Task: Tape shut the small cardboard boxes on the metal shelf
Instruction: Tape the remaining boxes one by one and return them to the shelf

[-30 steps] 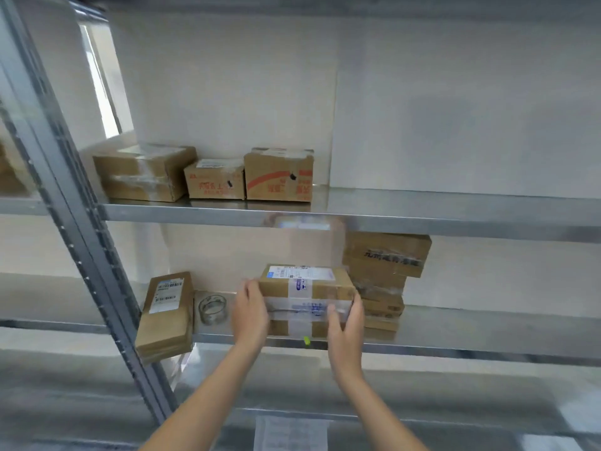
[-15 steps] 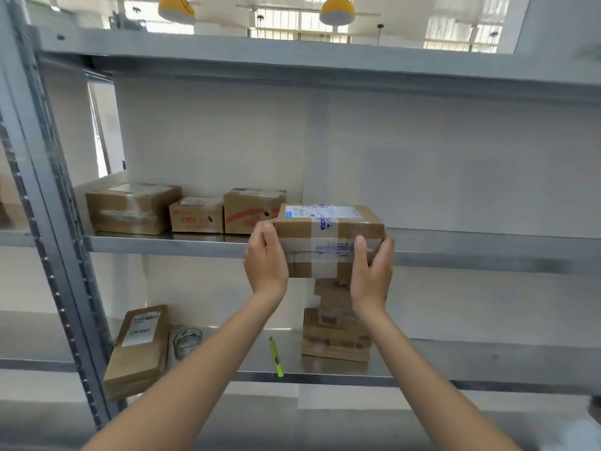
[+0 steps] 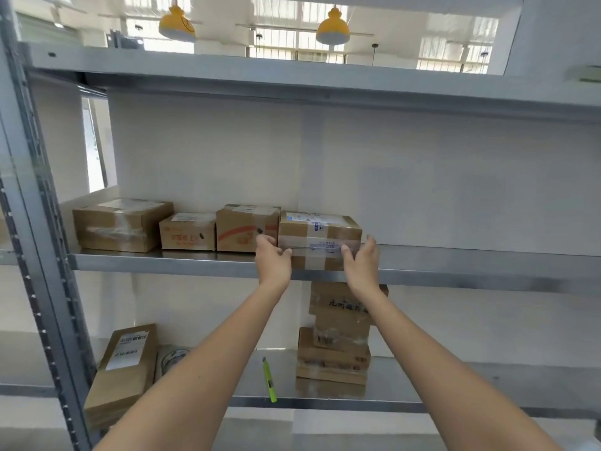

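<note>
A metal shelf [image 3: 455, 265] is filling the view, its tiers running left to right. On the middle tier a row of three cardboard boxes [image 3: 187, 231] is sitting towards the left, and a taped box [image 3: 320, 237] is resting at the right end of that row, just beside the box with the red stripe [image 3: 247, 229]. On the tier below, a stack of boxes [image 3: 335, 349] is standing under the taped box, a padded envelope [image 3: 125, 362] is leaning at the left, with a roll of tape [image 3: 172, 358] just beside it and a green cutter [image 3: 269, 379] lying near the front edge.

The left hand [image 3: 272, 258] is gripping the taped box at its left end, fingers curled onto its front face. The right hand [image 3: 360, 258] is cupping the right end, thumb lying on the front. The box's long axis is running along the shelf, so each hand is sitting at one short end, equally near. The box looks to be still overhanging the front lip, so the coming move is probably a straight push away from the person, then a letting go.
</note>
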A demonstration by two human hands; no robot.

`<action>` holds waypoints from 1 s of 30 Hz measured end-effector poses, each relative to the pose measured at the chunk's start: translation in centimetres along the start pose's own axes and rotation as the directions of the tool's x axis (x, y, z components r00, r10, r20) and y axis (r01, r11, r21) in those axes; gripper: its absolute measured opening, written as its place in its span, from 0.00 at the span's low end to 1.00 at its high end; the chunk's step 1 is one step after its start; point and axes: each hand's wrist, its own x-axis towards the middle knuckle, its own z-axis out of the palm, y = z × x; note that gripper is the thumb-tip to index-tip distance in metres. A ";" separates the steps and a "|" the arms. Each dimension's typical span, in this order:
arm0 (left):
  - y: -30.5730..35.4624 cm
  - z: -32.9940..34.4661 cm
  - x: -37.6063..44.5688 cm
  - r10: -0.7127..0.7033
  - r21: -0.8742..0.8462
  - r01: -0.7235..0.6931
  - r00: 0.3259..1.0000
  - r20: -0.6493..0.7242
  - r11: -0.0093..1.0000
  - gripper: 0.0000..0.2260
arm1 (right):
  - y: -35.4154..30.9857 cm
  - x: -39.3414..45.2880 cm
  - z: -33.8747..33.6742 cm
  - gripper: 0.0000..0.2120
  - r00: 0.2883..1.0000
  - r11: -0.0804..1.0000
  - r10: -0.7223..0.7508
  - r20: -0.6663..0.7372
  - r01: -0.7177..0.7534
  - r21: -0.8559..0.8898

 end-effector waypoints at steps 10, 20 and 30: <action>-1.6 2.0 1.4 -0.003 0.055 -0.007 0.984 0.177 0.998 0.19 | -1.0 3.2 1.2 0.14 0.998 0.985 -0.069 0.004 0.069 -0.156; -5.0 2.8 -0.1 0.224 -0.038 -0.223 0.974 0.022 0.974 0.12 | 4.2 2.1 1.2 0.17 0.981 0.985 -0.173 -0.084 0.174 0.003; -11.9 6.0 -0.3 -0.185 0.077 0.178 0.978 0.100 0.981 0.17 | 14.2 0.2 -0.4 0.19 0.896 0.874 0.423 -0.139 -0.363 0.323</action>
